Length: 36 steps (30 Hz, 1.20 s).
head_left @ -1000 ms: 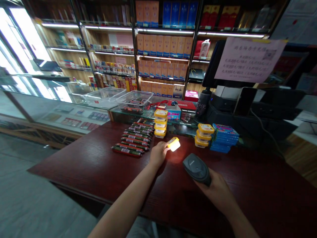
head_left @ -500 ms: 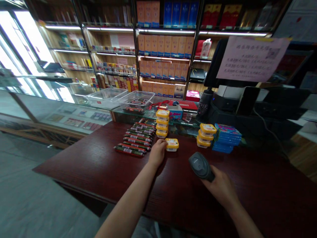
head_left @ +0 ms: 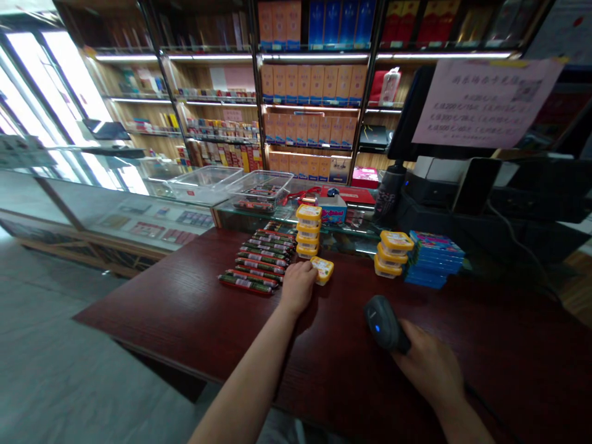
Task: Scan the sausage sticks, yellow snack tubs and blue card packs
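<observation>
Hands are well apart. The left hand [head_left: 298,287] sits against a small yellow-lidded plastic tub [head_left: 322,270] lying tilted near the far edge of the dark red wooden table [head_left: 176,314]; can't tell if it's actually gripping. The right hand [head_left: 430,370] is wrapped round a black handheld barcode scanner [head_left: 383,324]. Just past them stands a stack of four matching tubs [head_left: 308,231], then a clear plastic tray [head_left: 259,192] holding red-and-green wrapped sausages on a glass display case [head_left: 134,213].

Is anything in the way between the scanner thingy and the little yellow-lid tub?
No, nothing visible stands in the way. Only the dark red counter lies between the barcode scanner in the right hand and the yellow-lidded tub, which sits beside the left hand.
</observation>
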Each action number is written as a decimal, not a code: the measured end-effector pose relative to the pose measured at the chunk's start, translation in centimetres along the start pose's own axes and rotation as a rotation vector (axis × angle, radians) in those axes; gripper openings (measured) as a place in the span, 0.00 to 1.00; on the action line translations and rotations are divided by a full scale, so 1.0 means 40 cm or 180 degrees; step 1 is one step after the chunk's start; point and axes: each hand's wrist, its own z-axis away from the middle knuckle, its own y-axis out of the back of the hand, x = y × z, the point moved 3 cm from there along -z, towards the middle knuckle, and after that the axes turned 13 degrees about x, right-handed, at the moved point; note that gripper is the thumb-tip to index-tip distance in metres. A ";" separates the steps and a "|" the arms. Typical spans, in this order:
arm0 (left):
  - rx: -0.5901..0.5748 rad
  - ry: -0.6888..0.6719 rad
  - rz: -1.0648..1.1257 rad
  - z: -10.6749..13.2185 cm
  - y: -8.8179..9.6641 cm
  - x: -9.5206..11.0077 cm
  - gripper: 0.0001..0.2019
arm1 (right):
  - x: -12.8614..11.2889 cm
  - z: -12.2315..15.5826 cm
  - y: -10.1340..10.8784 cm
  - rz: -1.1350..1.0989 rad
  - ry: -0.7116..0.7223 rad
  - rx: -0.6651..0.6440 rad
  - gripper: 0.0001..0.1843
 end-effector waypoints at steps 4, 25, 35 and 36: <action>0.0125 0.0476 -0.0115 -0.004 0.020 -0.049 0.11 | 0.002 0.003 0.000 0.0026 0.0000 0.0030 0.10; 0.0978 0.1141 -0.0102 0.007 -0.029 -0.026 0.19 | 0.004 0.008 -0.005 -0.0010 -0.0053 0.0025 0.12; 0.0780 0.1186 -0.0205 0.001 -0.028 -0.031 0.23 | 0.002 0.003 -0.004 -0.0130 -0.0081 -0.0130 0.13; 0.0743 0.1184 -0.0221 0.000 -0.023 -0.027 0.24 | 0.001 0.002 -0.002 -0.0141 -0.0096 -0.0137 0.13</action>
